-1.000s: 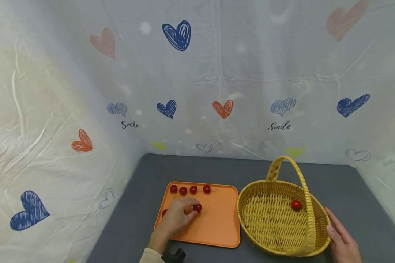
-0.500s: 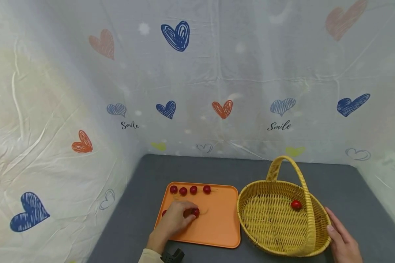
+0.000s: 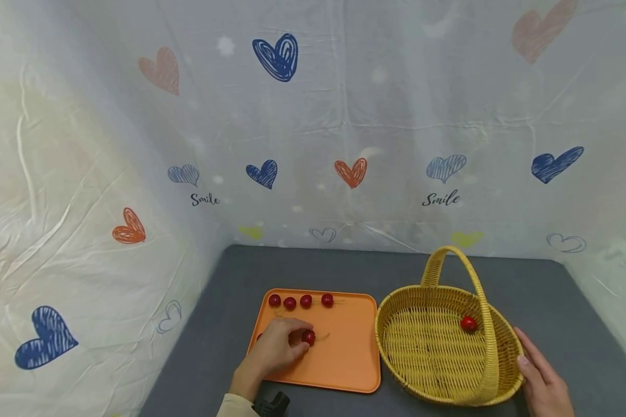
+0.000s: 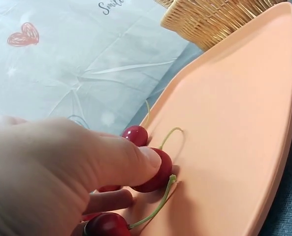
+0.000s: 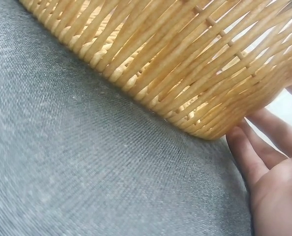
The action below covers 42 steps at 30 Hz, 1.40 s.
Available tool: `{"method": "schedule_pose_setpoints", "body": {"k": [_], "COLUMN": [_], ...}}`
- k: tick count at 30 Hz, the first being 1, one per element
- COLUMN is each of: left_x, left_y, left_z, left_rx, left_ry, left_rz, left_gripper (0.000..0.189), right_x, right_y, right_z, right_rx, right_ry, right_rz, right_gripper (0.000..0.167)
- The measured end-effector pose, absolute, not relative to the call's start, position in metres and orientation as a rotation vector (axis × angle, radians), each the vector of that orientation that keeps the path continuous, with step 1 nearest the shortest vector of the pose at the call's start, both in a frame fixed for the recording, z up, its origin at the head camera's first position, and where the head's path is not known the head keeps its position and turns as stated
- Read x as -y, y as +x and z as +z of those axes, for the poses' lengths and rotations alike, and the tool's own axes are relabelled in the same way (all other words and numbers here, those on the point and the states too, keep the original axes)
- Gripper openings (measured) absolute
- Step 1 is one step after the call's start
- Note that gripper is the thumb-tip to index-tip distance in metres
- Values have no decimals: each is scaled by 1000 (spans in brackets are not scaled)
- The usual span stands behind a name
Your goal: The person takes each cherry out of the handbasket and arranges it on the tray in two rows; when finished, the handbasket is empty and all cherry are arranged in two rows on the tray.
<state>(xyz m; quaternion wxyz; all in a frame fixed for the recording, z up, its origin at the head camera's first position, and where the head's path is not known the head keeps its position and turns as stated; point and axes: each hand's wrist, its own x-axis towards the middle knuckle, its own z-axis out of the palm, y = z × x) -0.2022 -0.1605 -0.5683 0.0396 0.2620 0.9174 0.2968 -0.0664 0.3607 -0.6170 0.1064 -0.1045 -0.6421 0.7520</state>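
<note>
My left hand (image 3: 277, 347) is over the orange tray (image 3: 344, 359), pinching a dark red cherry (image 3: 308, 337) between thumb and fingers. In the left wrist view the thumb covers part of this cherry (image 4: 161, 172), whose green stem points away from the hand. Another cherry (image 4: 109, 225) with a long stem sits below the fingers, and one more cherry (image 4: 135, 134) shows just past the thumb. My right hand (image 3: 546, 376) rests against the right side of the yellow wicker basket (image 3: 396, 370). Its fingers (image 5: 246, 152) touch the basket's outer wall (image 5: 185, 73), fairly straight.
Several cherries (image 3: 290, 303) line the far edge of the tray. One bright red cherry (image 3: 468, 324) lies inside the basket, under its tall arched handle (image 3: 487, 324). Tray and basket stand side by side on a grey cloth-covered table (image 3: 313, 266), with a heart-printed curtain (image 3: 386, 116) behind.
My left hand has moved slightly left and nearer to me over the tray, with the cherry still between its fingers. The right hand stays at the basket, which has not moved.
</note>
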Motion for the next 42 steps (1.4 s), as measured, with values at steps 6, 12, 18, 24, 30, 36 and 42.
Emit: {"method": "schedule_pose_setpoints", "body": {"k": [6,12,18,24,30,36,42], "left_x": [158,142,102,51,5,-34,-72], "left_y": [-202,-199,-194,-190,-190,-191,-197], "left_z": [-565,-549,-528,-512,-507,-502,-496], "left_rx": [-2833,-2797,-2516,-2285,-2125,-2095,-2167], "left_ry": [825,882,996,1067,1106,1056,1056], "left_rz": [1001,1230,1562,1665,1627,1541,1359], "left_gripper": [34,40,45,47,49,51,53], "right_x": [-361,-360,-363,-365,-365,-365,-366], "right_y": [-65,-66,-65,-64,-65,-64,-64], "right_z": [-619,-622,-623,-620,-620,-622,-623], "right_rx": [1874,1816,1836,1933,1982,1950,1962], "right_ry": [-228,-108,-82,-226,-279,-221,-217], "right_rz": [2216,2221,2223,2225,2198,2188,2172], "right_gripper": [64,59,60,64,65,62,60]}}
